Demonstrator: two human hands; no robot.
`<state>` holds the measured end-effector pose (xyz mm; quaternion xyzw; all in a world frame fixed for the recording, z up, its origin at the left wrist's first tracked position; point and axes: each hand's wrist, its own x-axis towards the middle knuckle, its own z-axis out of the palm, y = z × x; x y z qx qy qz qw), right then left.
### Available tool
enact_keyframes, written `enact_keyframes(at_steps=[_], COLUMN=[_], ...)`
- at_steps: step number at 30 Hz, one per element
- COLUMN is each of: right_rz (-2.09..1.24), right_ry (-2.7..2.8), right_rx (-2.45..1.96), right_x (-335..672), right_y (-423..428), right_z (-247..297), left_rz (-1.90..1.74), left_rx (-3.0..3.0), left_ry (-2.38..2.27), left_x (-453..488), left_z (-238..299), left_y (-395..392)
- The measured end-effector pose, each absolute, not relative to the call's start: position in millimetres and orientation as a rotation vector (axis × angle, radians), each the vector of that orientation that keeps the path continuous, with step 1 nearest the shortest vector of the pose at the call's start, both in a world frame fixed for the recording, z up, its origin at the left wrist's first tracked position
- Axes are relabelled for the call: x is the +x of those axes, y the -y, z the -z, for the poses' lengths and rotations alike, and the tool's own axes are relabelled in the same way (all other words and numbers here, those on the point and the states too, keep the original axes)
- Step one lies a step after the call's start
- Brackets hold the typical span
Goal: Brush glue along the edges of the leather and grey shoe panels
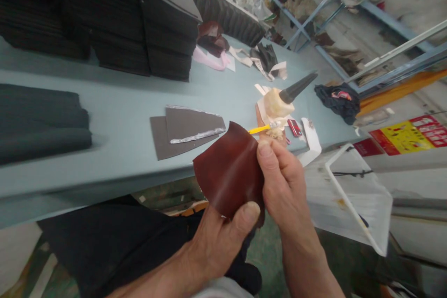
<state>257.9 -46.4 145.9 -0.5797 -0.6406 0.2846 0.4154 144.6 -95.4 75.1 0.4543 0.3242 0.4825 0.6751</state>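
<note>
A glossy reddish-brown leather piece is held in front of the table edge, bent into a curve. My left hand grips its lower edge, thumb on top and fingers hidden beneath. Along the right edge, my right hand pinches it between thumb and fingers. Just behind the leather lies a yellow-handled brush. Left of it, two grey panels overlap on the table; the upper panel has a whitish, shiny strip along its long edges.
Tall stacks of dark sheets stand at the back left of the table. A cream container with a black nozzle and a red packet lie to the right. A white plastic bin stands beyond my right hand.
</note>
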Motion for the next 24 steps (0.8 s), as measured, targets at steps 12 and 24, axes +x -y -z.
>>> enact_keyframes(at_steps=[12,24], right_rz=[-1.603,-1.810], right_ry=[1.185,1.124], right_rx=[-1.239,-1.090], right_x=[273,262], right_y=[68,127], right_z=[-113,-62], left_rz=[-1.243,-0.860], left_rx=[0.842,0.773], left_ry=[-1.122,-1.032], left_x=[133,129], left_z=[-63,-69], left_y=[112,115])
